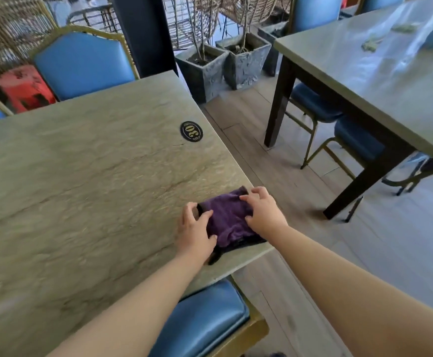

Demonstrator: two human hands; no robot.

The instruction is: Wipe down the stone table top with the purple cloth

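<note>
The folded purple cloth (pixel 227 219) lies on the stone table top (pixel 86 181), close to the table's near right corner. My left hand (pixel 194 231) presses on the cloth's left edge with curled fingers. On the cloth's right side rests my right hand (pixel 263 211), fingers bent and gripping the fabric. A dark underside of the cloth shows at its near edge. Both forearms reach in from the bottom of the view.
A black oval number plate (pixel 191 131) marked 30 sits near the table's right edge. Blue padded chairs (pixel 81 63) stand around the table, one (pixel 205 320) right below my arms. A second table (pixel 380 73) stands to the right. Two grey planters (pixel 246 60) stand beyond.
</note>
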